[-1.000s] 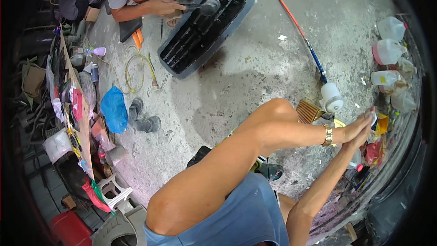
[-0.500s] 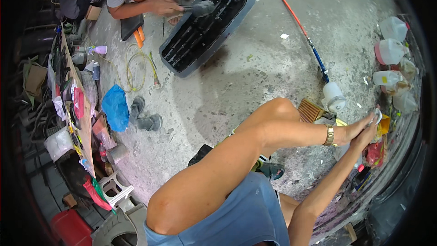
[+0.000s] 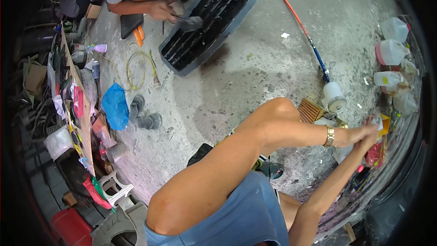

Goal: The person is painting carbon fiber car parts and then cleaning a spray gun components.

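Note:
My left hand point(image 3: 357, 135), with a gold watch point(image 3: 329, 135) on its wrist, meets my right hand point(image 3: 367, 142) low at the right. Fingers of both are curled together around a small white thing point(image 3: 377, 120), whose kind I cannot make out; motion blurs them. Right beside them are a yellow-orange packet point(image 3: 385, 125) and a red plastic wrapper point(image 3: 375, 155). To the left of the hands, a brown ribbed piece point(image 3: 311, 110) lies on the floor, near a spray gun's white cup point(image 3: 334, 95).
A co-worker's hand point(image 3: 163, 11) holds a brush point(image 3: 191, 23) over a black slatted panel point(image 3: 205, 25). An orange hose point(image 3: 287, 2) crosses the floor. Plastic jugs point(image 3: 389, 52) line the right side. At left lie a blue bag point(image 3: 115, 107), slippers point(image 3: 149, 121) and a cluttered board point(image 3: 83, 109).
My hands have drawn closer together, with the fingers curling inward and the white thing now partly covered. The co-worker's brush has shifted slightly left and down over the panel.

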The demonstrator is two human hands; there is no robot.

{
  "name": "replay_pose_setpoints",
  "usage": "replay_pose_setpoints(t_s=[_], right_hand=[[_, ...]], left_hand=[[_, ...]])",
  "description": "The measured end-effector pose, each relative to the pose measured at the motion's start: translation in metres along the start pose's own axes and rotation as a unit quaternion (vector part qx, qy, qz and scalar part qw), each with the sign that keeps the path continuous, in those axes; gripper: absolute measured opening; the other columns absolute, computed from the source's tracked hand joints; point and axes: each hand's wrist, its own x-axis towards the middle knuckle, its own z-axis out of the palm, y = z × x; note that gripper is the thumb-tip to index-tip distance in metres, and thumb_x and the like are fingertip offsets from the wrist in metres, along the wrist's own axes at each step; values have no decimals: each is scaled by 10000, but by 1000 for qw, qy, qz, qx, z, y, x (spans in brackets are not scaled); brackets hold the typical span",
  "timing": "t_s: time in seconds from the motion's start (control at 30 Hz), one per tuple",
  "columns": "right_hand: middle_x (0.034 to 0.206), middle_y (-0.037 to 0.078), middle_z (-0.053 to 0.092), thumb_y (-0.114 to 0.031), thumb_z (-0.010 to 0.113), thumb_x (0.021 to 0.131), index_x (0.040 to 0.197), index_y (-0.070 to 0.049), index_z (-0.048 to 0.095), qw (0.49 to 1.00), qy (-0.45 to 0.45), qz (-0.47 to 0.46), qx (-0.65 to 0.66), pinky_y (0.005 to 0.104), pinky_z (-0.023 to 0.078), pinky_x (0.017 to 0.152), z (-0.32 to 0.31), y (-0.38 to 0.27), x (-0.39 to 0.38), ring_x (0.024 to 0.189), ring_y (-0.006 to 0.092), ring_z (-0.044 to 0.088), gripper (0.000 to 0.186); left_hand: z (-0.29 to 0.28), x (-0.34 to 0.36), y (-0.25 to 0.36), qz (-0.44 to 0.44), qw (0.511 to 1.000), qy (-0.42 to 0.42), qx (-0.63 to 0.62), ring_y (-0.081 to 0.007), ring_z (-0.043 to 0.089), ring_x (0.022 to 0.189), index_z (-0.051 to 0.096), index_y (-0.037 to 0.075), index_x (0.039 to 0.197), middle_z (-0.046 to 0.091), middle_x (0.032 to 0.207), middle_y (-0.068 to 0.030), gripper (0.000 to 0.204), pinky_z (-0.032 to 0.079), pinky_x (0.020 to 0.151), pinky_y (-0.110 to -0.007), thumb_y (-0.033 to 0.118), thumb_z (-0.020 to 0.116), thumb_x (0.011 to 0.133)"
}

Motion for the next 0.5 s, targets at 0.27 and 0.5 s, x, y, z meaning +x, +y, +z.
replay_pose_setpoints(t_s=[0.27, 0.5], right_hand=[[1365, 162, 514, -300, 400, 1040, 1387, 53, 405, 983, 43, 118, 133, 401, 458, 1005, 53, 26, -93, 1228, 261, 526, 495], [1441, 160, 462, -259, 400, 1042, 1448, 49, 340, 998, 33, 24, 58, 386, 388, 1100, 72, 14, -154, 1294, 247, 482, 513]], left_hand=[[-11, 21, 14, 136, 987, 31, -80, -292, 127, 1493, 260, -8, 1499, 130, 1610, -179, 898, 112, 1208, -408, 682, 377, 937], [-3, 10, 31, 234, 868, 127, 419, -318, 192, 1478, 335, -27, 1472, 184, 1591, -219, 725, 184, 1180, -418, 533, 339, 1011]])
